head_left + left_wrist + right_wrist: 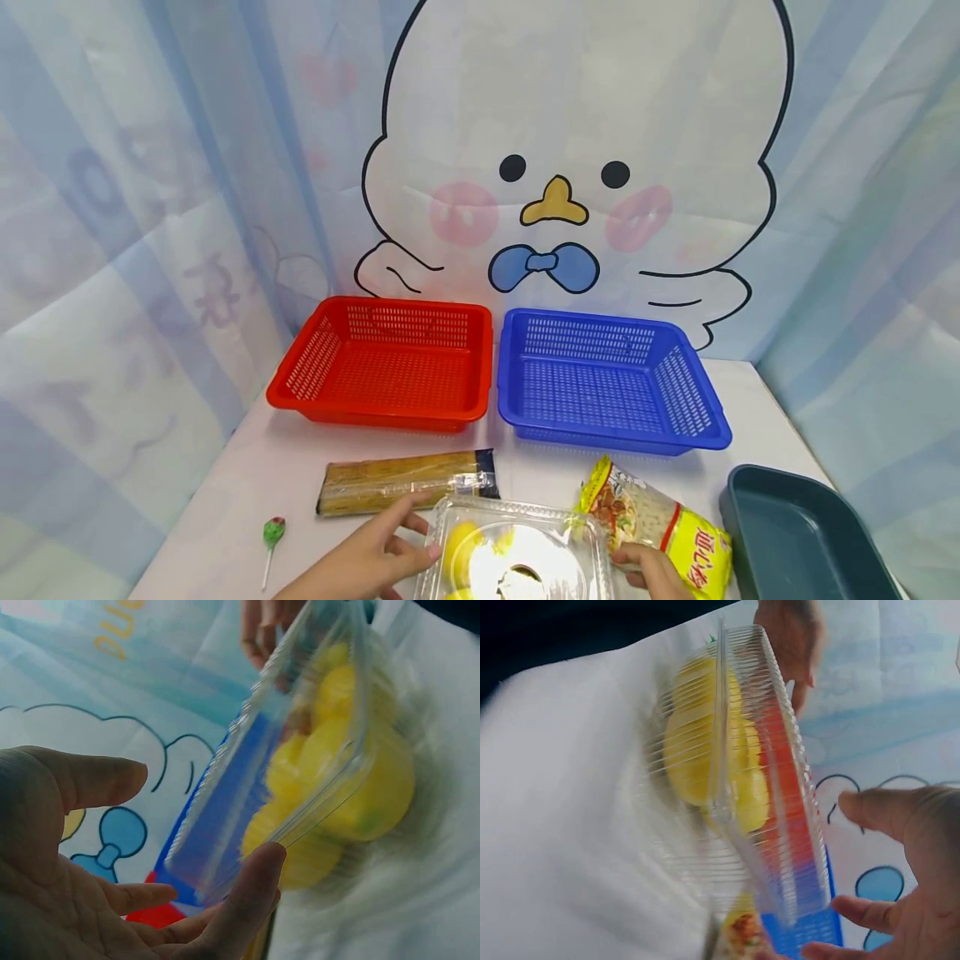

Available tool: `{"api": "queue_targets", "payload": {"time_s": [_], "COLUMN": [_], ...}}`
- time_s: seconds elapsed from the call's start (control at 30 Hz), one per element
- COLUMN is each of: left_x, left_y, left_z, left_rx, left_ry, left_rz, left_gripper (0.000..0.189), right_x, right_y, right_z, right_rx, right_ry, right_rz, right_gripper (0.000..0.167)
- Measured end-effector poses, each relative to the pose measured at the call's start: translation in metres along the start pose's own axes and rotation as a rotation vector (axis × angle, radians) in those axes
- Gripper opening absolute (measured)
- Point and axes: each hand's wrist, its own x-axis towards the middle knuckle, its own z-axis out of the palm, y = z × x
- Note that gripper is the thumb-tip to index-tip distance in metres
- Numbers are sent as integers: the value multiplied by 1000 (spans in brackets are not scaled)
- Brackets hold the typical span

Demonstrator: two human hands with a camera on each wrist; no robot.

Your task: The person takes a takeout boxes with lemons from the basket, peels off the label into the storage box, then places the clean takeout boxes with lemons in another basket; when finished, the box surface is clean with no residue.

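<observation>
A clear plastic clamshell box (596, 533) stands at the table's near edge, its lid down, with several yellow fruits (360, 780) like lemons inside. At its left side is my left hand (367, 554), fingers spread. One fingertip of that hand meets the box's edge in the left wrist view, while the thumb stays apart from it. My right hand (652, 571) lies by the opposite side, thumb and fingers apart in the right wrist view; a fingertip is at the rim, though contact is hard to tell. Neither hand grips the box.
Behind stand a red basket (382, 417) and a blue basket (600, 437). A flat pack of brown strips (405, 483) lies behind the box, a green lollipop (274, 531) to the left. On the right are a yellow food bag (637, 517) and a dark teal tray (802, 533).
</observation>
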Motion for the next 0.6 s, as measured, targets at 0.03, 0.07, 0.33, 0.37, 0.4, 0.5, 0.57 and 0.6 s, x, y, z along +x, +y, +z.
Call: {"api": "queue_targets", "payload": {"time_s": [0.03,0.07,0.33,0.37,0.4,0.5,0.57,0.6], "left_x": [1,2,4,4,3,2,4,7], "left_y": [-1,-1,-7,-8,-8,-11,-15,-20], "left_z": [2,5,14,15,15,15,14,13], "left_rx": [14,28,44,45,37,26,17,11], "left_ry": [-3,-2,-21,-28,-37,-71,-102,-124], "left_rz": [0,1,34,31,27,4,-22,-20], "left_gripper": [80,80,86,89,92,106,115,119], "right_x": [-4,-6,1,3,5,10,13,14], "right_y": [-7,-14,-44,-45,-47,-53,-57,-59], "right_z": [-2,-3,-2,-2,-2,-2,1,3], "right_rx": [-33,-90,-405,-426,-437,-433,-424,-422], "right_ry": [17,50,301,311,302,225,186,168], "right_rz": [-3,-25,-515,-586,-655,-828,-934,-971], "right_gripper": [78,79,48,46,43,42,42,42]}}
